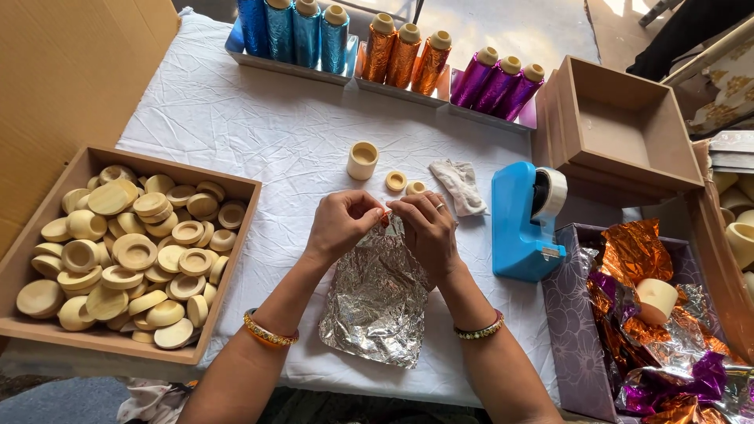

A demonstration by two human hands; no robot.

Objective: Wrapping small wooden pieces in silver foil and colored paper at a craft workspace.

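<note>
Here, far left: a wooden tray [236, 206] heaped with pale round wooden discs [133, 251], many of them hollowed on top. It sits on a white cloth [259, 133] that covers the table.

Centre: both hands meet at the top edge of a crumpled silver foil sheet [377, 302]. The left hand [342, 224] and right hand [428, 232] are close together, fingertips pinched on the foil's upper end, knuckles nearly touching. The sheet hangs down from the pinch toward the near table edge, lying between the two forearms. Whether anything is wrapped inside it cannot be told. Bangles on both wrists; a ring on the right hand.

Just beyond the hands: a small cream cup [363, 160] standing upright, then two small wooden rings [396, 181] beside it, then a wadded white rag [461, 187].

Back edge, left to right: blue thread cones [294, 30], orange cones [404, 47], purple cones [499, 78], all upright in shallow trays.

Right of the hands: a blue tape dispenser [522, 228] with a pale roll. Behind it an open wooden box [620, 129]. Far right, near: a purple box [569, 314] holding crumpled orange, purple and silver foil around a cream piece [656, 301].
</note>
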